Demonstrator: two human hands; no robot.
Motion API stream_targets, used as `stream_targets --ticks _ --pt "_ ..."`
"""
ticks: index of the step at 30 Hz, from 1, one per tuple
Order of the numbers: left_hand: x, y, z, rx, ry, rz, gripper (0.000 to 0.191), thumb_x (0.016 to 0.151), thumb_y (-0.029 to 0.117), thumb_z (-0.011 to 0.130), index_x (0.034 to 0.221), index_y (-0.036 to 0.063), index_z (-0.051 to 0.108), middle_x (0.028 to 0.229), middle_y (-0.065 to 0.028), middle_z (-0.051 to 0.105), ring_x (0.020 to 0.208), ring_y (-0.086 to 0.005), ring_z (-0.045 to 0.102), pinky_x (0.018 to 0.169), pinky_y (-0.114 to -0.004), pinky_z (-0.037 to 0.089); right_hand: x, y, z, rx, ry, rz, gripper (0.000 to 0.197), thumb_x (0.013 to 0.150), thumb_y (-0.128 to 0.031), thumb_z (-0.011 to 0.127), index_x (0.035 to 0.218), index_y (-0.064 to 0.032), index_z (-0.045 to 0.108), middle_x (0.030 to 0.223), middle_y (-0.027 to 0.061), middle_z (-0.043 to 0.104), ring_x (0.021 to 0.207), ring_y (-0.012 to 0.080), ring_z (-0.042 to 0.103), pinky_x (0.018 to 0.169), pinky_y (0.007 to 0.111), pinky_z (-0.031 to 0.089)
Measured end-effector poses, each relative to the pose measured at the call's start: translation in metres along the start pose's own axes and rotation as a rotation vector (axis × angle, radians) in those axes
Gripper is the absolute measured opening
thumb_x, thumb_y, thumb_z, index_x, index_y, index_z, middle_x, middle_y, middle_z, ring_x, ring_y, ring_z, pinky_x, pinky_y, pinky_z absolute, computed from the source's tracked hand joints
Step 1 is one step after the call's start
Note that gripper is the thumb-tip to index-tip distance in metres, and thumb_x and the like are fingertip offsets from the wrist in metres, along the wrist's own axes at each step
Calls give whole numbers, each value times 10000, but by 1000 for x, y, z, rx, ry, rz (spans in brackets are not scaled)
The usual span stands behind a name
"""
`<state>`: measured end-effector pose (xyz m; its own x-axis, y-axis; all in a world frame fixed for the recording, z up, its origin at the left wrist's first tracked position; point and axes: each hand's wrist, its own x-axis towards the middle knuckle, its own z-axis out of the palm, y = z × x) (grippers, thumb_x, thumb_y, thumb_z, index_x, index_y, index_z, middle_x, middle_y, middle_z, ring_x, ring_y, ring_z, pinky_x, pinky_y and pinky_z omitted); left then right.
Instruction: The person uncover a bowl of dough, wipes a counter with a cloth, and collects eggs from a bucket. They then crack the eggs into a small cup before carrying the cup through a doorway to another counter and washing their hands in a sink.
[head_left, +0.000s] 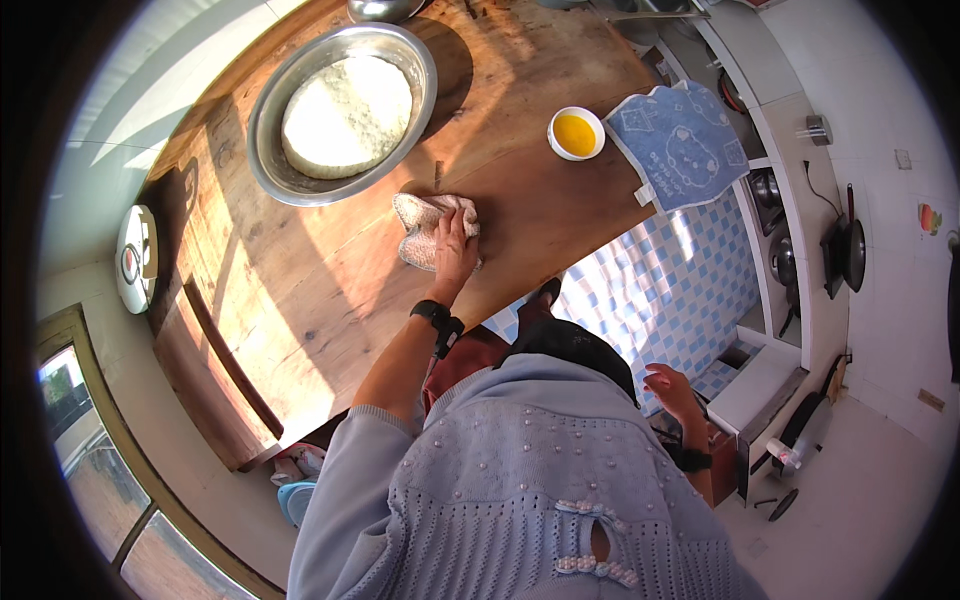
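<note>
My left hand (454, 251) presses down on a crumpled light cloth (418, 217) on the wooden table (337, 285), fingers spread over its folds. Beyond the cloth stands a wide steel basin (264, 154) with a large round mass of pale dough (349, 112) in it, part sunlit. My right hand (673, 388) hangs by my right side, away from the table, holding nothing, its fingers loosely bent and apart. A small white bowl (555, 142) of yellow liquid (574, 135), perhaps oil or egg, sits across the table to the right.
A blue patterned towel (679, 146) drapes over the table's right edge. A wooden board (217, 375) lies at the left, near a round white device (136, 259). Another metal bowl (382, 9) shows at the far edge. Kitchen shelves with pans (784, 259) stand to the right, across a tiled floor (637, 277).
</note>
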<state>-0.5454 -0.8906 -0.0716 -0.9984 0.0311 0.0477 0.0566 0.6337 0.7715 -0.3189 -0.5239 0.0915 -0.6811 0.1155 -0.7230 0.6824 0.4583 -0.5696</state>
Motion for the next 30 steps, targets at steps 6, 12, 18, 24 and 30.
stream_targets --ticks 6,12,18,24,30 --pt "16 77 90 -185 -294 281 462 764 205 617 1163 34 461 1093 -201 490 997 -329 498 880 -409 404 29 35 -78 -18 27 -94 277 797 -99 563 1059 -14 539 768 89 631 721 143 608 660 252 475" --pt "82 126 108 -90 29 75 370 809 181 565 1108 -4 450 821 -160 571 755 -327 568 655 -390 465 85 -13 -139 -429 -9 -275 327 817 -216 540 1103 -59 527 874 123 617 738 220 606 664 317 477" --pt "128 120 120 -510 -200 -486 381 878 189 444 1206 87 278 946 -152 551 713 -232 629 549 -302 514 183 -110 -86 -611 -198 -701 400 791 -240 526 1173 -132 471 1052 98 522 949 287 521 783 371 441" --pt "155 112 136 -881 -163 -614 474 857 87 402 1264 54 161 963 -188 552 622 -257 629 484 -304 527 255 -156 36 -721 -54 -1201 498 679 -241 616 1159 -172 503 1220 73 410 1154 292 371 939 386 344" --pt "171 110 113 -864 -246 -618 372 850 76 389 1208 65 287 951 -163 554 720 -249 624 595 -310 542 287 -141 59 -876 -9 -1142 510 732 -335 558 1211 -202 444 1322 31 326 1259 217 247 1041 374 167"
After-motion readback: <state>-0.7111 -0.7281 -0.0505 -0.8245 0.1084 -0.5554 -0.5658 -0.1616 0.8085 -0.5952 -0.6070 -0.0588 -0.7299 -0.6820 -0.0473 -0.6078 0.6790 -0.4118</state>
